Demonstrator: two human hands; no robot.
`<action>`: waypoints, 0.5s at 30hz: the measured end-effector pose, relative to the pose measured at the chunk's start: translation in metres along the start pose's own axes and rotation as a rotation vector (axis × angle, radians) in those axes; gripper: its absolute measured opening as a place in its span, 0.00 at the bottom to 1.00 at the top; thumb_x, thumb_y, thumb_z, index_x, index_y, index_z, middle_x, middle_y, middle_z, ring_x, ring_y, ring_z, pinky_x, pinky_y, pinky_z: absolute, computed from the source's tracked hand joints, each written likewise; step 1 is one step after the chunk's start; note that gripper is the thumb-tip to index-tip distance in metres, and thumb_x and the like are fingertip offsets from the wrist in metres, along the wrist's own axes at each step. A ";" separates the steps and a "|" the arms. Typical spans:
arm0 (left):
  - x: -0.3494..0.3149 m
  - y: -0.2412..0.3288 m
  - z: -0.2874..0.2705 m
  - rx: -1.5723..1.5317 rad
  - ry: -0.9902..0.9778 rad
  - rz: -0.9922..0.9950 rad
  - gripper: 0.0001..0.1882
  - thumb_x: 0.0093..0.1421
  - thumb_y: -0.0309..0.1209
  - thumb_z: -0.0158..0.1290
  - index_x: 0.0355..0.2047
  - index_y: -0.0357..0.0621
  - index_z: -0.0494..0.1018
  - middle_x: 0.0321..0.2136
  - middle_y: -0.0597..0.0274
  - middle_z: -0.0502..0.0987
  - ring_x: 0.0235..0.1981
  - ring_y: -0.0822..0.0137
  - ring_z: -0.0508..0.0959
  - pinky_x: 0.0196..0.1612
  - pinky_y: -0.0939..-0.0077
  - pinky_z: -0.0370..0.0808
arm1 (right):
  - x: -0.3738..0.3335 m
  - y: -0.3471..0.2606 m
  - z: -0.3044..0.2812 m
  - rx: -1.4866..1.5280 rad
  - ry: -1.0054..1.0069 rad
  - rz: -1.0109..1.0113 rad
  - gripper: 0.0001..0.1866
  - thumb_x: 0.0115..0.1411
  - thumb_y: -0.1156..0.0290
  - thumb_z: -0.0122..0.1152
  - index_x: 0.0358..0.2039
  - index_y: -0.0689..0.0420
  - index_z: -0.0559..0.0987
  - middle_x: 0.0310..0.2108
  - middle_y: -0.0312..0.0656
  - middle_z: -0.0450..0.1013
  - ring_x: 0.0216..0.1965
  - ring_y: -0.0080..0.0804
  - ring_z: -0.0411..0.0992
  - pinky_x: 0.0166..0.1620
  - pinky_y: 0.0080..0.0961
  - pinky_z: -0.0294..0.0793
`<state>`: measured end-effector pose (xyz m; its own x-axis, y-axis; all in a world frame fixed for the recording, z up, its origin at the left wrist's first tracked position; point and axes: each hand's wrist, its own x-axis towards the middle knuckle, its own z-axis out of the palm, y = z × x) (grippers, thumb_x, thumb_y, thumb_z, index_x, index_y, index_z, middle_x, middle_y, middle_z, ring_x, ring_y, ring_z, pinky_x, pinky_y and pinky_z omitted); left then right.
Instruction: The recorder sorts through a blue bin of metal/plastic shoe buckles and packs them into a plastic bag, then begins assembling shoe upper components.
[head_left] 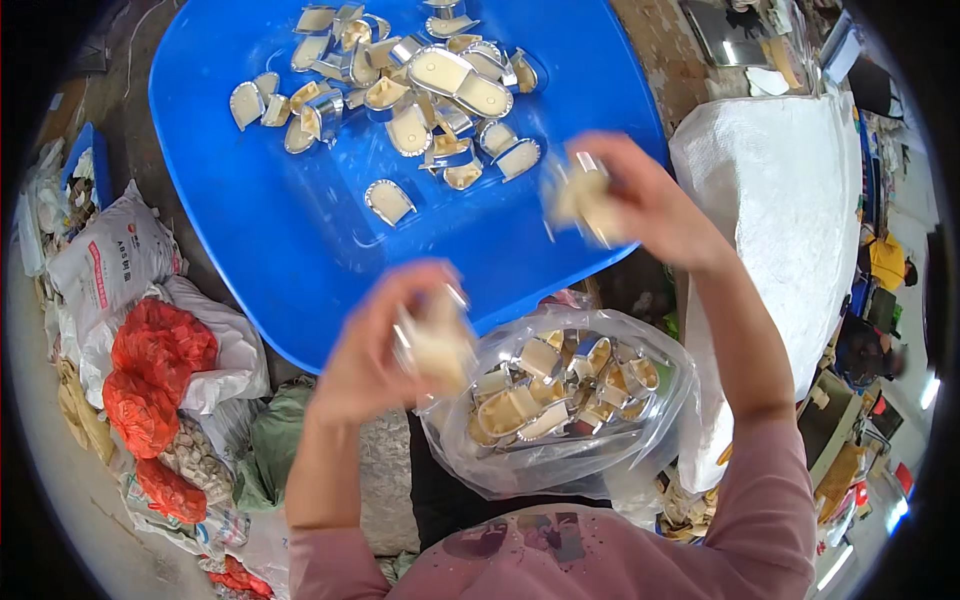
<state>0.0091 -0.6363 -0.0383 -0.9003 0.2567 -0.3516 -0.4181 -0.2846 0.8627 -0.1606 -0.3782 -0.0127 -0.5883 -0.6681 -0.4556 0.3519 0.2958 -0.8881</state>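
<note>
My left hand (385, 345) grips a small shiny metal part with a cream face (437, 340), blurred, just above a clear plastic bag (650, 420) that holds several such parts. My right hand (655, 205) is raised higher and holds another of these parts (578, 195), also blurred, over the near right edge of a big blue plastic tray (290, 250). Several more silver and cream parts (420, 90) lie scattered at the far side of the tray.
A white woven sack (790, 220) stands at the right. At the left sit a printed white sack (110, 260), red mesh bags (155, 370) and other bundles. Cluttered shelves and small things fill the far right edge.
</note>
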 end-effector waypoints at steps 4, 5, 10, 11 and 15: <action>-0.043 0.023 0.064 0.326 -0.385 -0.041 0.45 0.34 0.45 0.69 0.53 0.46 0.64 0.50 0.54 0.64 0.56 0.53 0.62 0.55 0.61 0.61 | -0.082 -0.039 0.028 -0.231 -0.649 -0.012 0.29 0.53 0.74 0.58 0.56 0.51 0.64 0.43 0.42 0.69 0.47 0.35 0.68 0.48 0.32 0.70; -0.050 0.015 0.079 0.450 -0.388 -0.055 0.45 0.35 0.49 0.67 0.53 0.45 0.64 0.52 0.52 0.63 0.58 0.50 0.59 0.57 0.57 0.57 | -0.096 -0.034 0.036 -0.261 -0.697 0.113 0.29 0.52 0.73 0.59 0.56 0.49 0.65 0.45 0.43 0.68 0.48 0.38 0.67 0.50 0.34 0.67; -0.060 -0.027 0.133 1.194 -0.295 0.263 0.47 0.37 0.59 0.59 0.54 0.43 0.64 0.57 0.46 0.55 0.60 0.45 0.54 0.55 0.43 0.51 | -0.157 0.007 0.070 -1.016 -0.396 0.034 0.28 0.52 0.72 0.58 0.55 0.48 0.67 0.51 0.46 0.64 0.51 0.45 0.65 0.56 0.36 0.61; -0.061 -0.028 0.135 1.170 -0.310 0.208 0.46 0.38 0.57 0.60 0.54 0.44 0.65 0.57 0.45 0.55 0.60 0.45 0.53 0.55 0.44 0.50 | -0.159 0.010 0.069 -1.043 -0.404 0.043 0.28 0.51 0.73 0.59 0.54 0.47 0.68 0.53 0.46 0.62 0.51 0.45 0.64 0.55 0.36 0.63; -0.050 -0.008 0.114 0.801 -0.214 0.218 0.38 0.41 0.45 0.63 0.53 0.48 0.66 0.55 0.47 0.60 0.59 0.47 0.57 0.55 0.51 0.56 | -0.140 -0.008 0.050 -0.691 -0.355 0.087 0.31 0.48 0.75 0.64 0.55 0.49 0.68 0.56 0.46 0.61 0.54 0.42 0.64 0.51 0.36 0.68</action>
<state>0.0709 -0.5420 0.0141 -0.8748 0.4634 -0.1414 0.0457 0.3695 0.9281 -0.0443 -0.3212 0.0612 -0.2698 -0.7673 -0.5818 -0.2156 0.6370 -0.7401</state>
